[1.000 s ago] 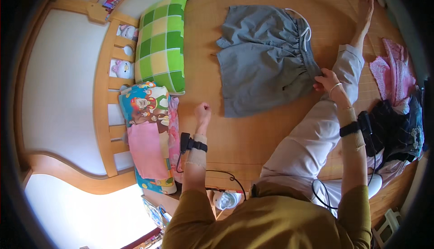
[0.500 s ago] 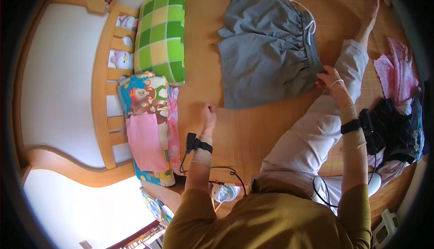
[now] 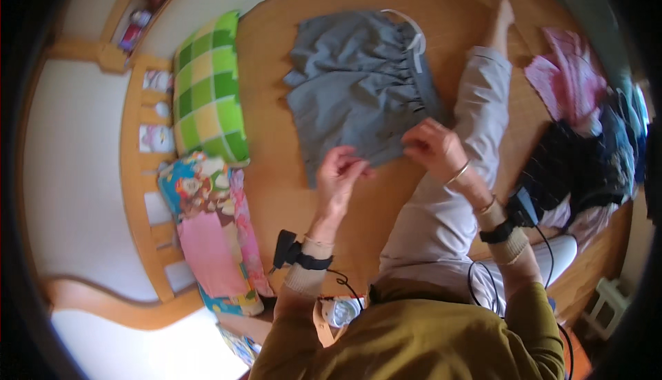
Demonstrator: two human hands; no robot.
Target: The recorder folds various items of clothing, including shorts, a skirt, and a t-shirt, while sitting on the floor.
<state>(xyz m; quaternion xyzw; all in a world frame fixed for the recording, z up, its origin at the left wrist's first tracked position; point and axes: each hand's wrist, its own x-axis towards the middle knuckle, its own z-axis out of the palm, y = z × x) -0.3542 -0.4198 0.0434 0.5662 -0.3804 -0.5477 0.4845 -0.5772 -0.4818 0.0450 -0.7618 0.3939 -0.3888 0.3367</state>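
Observation:
A pair of grey shorts lies spread out, its gathered waistband to the right and a white drawstring at the waist. My left hand is at the near edge of the shorts, fingers bent and thumb reaching to the right; blur hides whether cloth is between them. Farther right along that edge, my right hand has its fingertips pinched together at the fabric, close to the waistband's near corner. Both wrists carry black straps with small devices.
A green checked pillow and folded patterned bedding with a pink cloth line the wooden headboard at left. My outstretched leg borders the shorts. Pink clothing and dark clothes are heaped at right.
My left hand has moved up and right to the near edge of the shorts. My right hand has shifted left and down from the waistband corner. The whole view has shifted.

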